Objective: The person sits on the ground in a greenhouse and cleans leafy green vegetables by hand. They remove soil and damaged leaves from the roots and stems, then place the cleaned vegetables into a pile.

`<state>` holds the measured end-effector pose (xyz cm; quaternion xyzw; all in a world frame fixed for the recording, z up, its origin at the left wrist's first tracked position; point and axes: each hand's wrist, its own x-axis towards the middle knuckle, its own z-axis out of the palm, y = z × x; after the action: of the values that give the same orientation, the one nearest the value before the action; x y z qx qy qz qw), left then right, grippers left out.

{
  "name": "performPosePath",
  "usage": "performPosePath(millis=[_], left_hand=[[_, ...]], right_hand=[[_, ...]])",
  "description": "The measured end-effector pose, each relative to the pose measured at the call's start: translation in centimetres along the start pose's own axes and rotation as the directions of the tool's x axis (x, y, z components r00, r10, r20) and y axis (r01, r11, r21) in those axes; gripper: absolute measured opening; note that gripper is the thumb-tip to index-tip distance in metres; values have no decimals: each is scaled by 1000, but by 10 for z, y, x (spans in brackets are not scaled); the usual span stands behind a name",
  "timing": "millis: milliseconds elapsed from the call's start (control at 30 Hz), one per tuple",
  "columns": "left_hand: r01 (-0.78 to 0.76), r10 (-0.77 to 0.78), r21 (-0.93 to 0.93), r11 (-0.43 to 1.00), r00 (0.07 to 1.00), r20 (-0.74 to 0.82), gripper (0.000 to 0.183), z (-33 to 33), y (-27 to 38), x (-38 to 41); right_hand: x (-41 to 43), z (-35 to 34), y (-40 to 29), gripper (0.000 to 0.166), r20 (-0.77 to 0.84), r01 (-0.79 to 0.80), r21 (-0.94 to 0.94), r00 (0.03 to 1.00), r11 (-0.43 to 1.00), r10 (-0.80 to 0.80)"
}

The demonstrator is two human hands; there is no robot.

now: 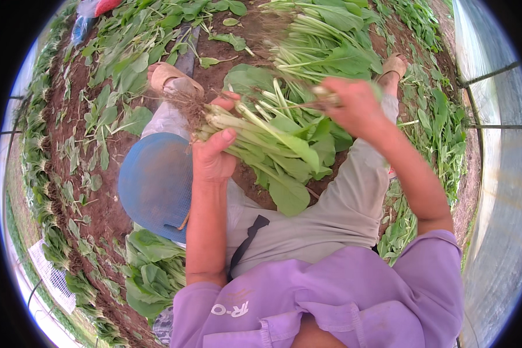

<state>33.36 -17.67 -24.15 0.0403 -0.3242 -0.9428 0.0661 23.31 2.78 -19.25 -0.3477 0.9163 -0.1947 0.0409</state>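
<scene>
My left hand [215, 150] is closed round the pale stems of a bunch of leafy greens [261, 135], its brown roots [189, 106] pointing to the left and its leaves hanging down to the right between my legs. To the right, my right hand [352, 104] is blurred and grips the pale root end of one or more leafy plants [328, 96], just above the bunch's leaves. Ahead of both hands a large pile of leafy greens [322, 48] lies on the soil, roots towards the left.
A blue mesh-covered round object [156, 187] sits by my left forearm, with more greens [156, 269] behind it. Loose leaves [126, 65] lie over the soil. A row of bunches [41, 161] runs along the far left. Plastic sheeting [496, 174] on a frame stands at the right.
</scene>
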Motion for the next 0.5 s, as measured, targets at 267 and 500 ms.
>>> performPosePath(millis=[267, 500], left_hand=[[98, -105, 65, 993, 987, 118, 49, 4, -12, 6], [172, -170, 0, 985, 977, 127, 40, 9, -21, 7]], right_hand=[[-102, -128, 155, 23, -300, -459, -710, 883, 534, 360], [-10, -21, -16, 18, 188, -129, 503, 981, 855, 37]])
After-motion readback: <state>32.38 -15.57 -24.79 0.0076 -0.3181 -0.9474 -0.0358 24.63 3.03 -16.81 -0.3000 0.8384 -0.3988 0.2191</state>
